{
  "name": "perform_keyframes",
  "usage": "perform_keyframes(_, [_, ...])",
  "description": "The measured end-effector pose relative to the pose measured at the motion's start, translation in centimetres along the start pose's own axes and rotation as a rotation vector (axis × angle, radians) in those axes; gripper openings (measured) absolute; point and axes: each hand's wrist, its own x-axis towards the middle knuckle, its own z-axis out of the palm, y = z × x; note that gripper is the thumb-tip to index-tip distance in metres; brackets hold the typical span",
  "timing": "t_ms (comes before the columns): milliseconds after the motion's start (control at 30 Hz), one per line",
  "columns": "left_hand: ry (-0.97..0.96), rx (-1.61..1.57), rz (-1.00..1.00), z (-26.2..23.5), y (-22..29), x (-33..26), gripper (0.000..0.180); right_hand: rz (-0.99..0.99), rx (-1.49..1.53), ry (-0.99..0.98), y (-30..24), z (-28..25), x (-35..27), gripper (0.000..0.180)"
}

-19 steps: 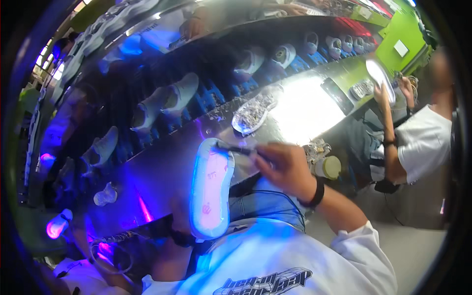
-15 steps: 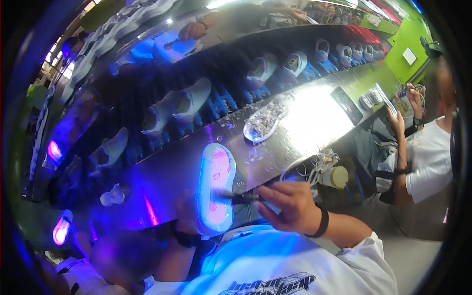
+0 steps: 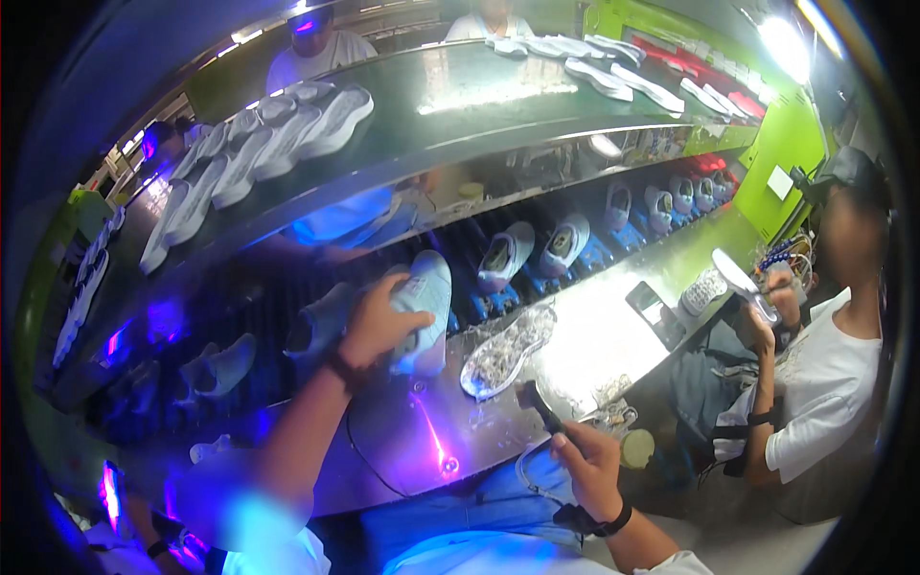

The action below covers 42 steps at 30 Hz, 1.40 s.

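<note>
My left hand (image 3: 383,321) reaches out to the edge of the rack-like conveyor, its fingers wrapped round a pale shoe (image 3: 431,297). That shoe stands tilted there, with its opening not clearly visible. Nearer my body, my right hand (image 3: 589,465) grips a small dark-handled brush (image 3: 541,407), bristles pointing up and away to the left. Between the two hands, on the metal bench (image 3: 398,436), lies a sole-shaped piece (image 3: 508,355) covered in grey, crumbly lumps.
Pale shoes (image 3: 565,244) line the blue-slatted conveyor behind the bench. White soles (image 3: 335,120) rest on a raised belt above. A phone (image 3: 655,314) lies on the bright bench part, near a white pot (image 3: 637,448). A co-worker (image 3: 824,355) at right holds a sole.
My left hand has carried the shoe from close to my body out to the conveyor edge, its pink-centred bottom now out of sight. My right hand, with the brush, has drawn back from it.
</note>
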Motion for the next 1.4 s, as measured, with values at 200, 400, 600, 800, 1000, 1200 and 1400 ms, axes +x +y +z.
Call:
perform_keyframes(200, [-0.025,0.32,0.061,9.2,-7.3,7.3,0.065,0.058,0.127,0.025,0.6,0.5,-0.3,0.023])
perform_keyframes(400, [-0.021,0.477,0.019,8.6,-2.8,6.4,0.045,0.11,0.131,0.023,1.1,-0.6,-0.4,0.022])
perform_keyframes(600, [0.048,0.643,-0.079,-1.4,-11.5,6.2,0.041,0.079,0.09,0.054,1.8,-0.5,-0.6,0.022])
perform_keyframes(800, [-0.135,0.899,-0.095,-11.2,-28.3,0.2,0.06,-0.019,0.143,-0.006,1.3,1.2,-1.0,0.029])
perform_keyframes(1000, [0.265,-0.271,-0.408,-12.6,-29.7,-3.6,0.026,-0.127,-0.026,-0.02,-1.2,0.4,-2.2,0.033])
perform_keyframes(1200, [0.169,-1.332,-0.529,-14.2,-9.2,-13.8,0.028,-0.035,-0.175,-0.065,-1.7,0.3,-3.6,0.033])
perform_keyframes(1400, [0.382,-0.85,-0.326,-13.2,-6.7,-21.9,0.037,-0.194,-0.271,-0.125,-1.4,3.3,-3.5,0.026])
